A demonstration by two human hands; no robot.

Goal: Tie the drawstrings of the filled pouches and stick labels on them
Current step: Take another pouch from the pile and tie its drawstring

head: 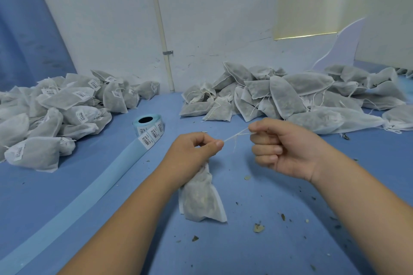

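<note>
Filled pouch (201, 194) over blue tabletop (257, 257), neck gripped by left hand (194, 152); drawstring (237, 136) pinched taut across to fisted right hand (274, 145): advise even pull, knot snug against neck; label roll (148, 126) beyond.

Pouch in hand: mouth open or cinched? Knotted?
Cinched: the pouch narrows to a bunch in the left hand, and the drawstring runs taut to the right hand. Knot: cannot tell, fingers hide it.
</note>
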